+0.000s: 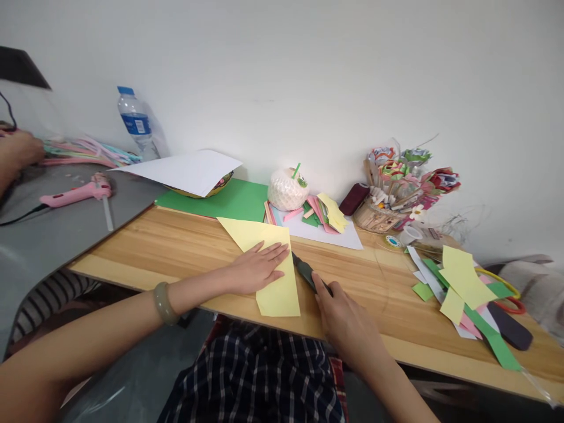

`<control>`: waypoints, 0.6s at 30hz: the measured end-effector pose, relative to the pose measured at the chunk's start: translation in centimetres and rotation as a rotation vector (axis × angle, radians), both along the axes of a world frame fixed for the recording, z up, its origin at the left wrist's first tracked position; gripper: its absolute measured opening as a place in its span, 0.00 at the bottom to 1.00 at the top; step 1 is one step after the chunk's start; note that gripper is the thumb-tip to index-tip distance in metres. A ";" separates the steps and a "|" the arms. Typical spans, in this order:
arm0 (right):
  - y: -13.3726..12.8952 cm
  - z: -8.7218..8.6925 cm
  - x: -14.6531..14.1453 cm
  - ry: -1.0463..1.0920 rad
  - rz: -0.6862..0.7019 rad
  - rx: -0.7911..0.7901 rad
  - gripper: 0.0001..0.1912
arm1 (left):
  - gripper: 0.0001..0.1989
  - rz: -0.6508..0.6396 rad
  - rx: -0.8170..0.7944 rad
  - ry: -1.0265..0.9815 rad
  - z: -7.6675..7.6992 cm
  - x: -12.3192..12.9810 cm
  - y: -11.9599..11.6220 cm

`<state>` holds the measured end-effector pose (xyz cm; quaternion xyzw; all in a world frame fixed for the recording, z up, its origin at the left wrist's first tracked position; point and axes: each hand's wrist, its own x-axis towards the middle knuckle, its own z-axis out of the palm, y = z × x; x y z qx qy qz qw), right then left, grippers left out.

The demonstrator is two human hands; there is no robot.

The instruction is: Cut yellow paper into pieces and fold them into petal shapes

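A folded sheet of yellow paper [277, 296] lies on the wooden table in front of me, with slanted upper-left edges. My left hand [258, 267] is pressed flat on it, fingers stretched toward its right edge; a green bangle [166, 304] circles that wrist. Gripped in my right hand [348, 317] is a dark utility knife [305, 271], its tip touching or very near the paper's right edge. The blade itself is too small to make out.
Paper scraps [469, 288] and a dark phone-like object [511, 326] lie right. Behind stand a wrapped coconut [288, 191], a basket of paper flowers [379, 216] and a water bottle [137, 126]. Left are a pink glue gun [74, 194] and another person's hand [22, 150].
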<state>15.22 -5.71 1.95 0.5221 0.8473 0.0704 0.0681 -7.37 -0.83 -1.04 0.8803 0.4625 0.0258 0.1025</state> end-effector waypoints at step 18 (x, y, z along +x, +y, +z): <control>5.3 0.2 -3.3 -0.006 -0.044 0.026 0.23 | 0.29 -0.009 0.004 0.010 -0.1 0.0 0.0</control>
